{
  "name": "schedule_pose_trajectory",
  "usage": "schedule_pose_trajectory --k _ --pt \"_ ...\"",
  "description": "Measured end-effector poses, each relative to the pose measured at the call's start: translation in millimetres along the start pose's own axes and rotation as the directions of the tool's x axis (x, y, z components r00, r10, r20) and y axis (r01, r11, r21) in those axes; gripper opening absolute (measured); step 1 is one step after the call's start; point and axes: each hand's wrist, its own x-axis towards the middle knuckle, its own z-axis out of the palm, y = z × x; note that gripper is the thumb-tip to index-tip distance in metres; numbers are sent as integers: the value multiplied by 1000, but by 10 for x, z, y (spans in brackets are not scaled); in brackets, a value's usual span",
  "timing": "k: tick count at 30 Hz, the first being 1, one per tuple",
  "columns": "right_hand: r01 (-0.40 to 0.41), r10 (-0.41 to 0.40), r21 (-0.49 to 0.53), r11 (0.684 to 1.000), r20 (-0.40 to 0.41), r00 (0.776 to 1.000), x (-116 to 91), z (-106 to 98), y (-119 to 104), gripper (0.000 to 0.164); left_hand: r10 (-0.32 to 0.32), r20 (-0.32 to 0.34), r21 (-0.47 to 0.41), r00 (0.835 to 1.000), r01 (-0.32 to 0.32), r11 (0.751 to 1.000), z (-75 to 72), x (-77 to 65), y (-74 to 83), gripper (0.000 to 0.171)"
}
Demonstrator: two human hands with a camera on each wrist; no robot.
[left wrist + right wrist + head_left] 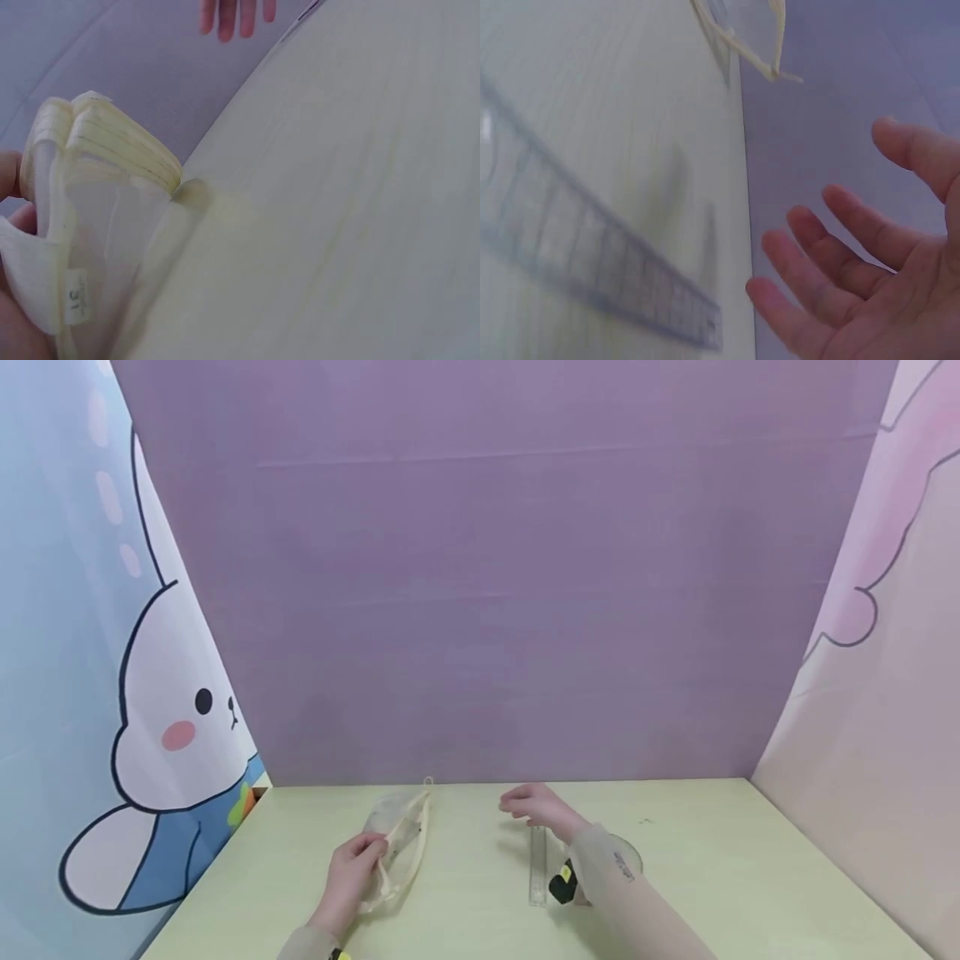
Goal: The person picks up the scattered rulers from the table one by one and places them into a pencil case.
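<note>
My left hand [356, 868] pinches the edge of a sheer cream drawstring pouch [411, 852], held over the left of the table. In the left wrist view the pouch [112, 217] shows a stitched, gathered band and a small tag with "31". My right hand [543, 807] is held above the table with nothing in it, its fingers spread and gently bent in the right wrist view. Below it lies a clear ruler [537, 868], whose markings show in the right wrist view. A clear round-edged piece [632, 852] is mostly hidden behind the right forearm.
The pale table [450, 927] meets a purple backdrop [480, 610] at its far edge. Printed cloth panels stand at both sides, the left one with a cartoon rabbit [187, 735]. A black and yellow wrist device [564, 883] hangs at the right sleeve.
</note>
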Motion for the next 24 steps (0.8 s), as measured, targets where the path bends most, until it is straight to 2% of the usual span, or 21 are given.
schedule_pose_trajectory --k 5,8,16,24 --pt "-22 11 -95 995 -118 993 -131 -139 89 52 8 -7 12 1000 -8 1000 -33 7 -30 20" --pt "-57 39 -130 990 -135 990 -183 -196 156 61 12 -6 13 1000 -12 1000 -46 17 -54 20" --pt "-84 91 -285 955 9 996 -199 -141 310 94 6 -15 23 1000 -6 1000 -129 38 -70 22" --pt "-86 110 -430 899 33 993 -207 -66 336 110 -2 -17 11 1000 3 1000 -187 27 -64 23"
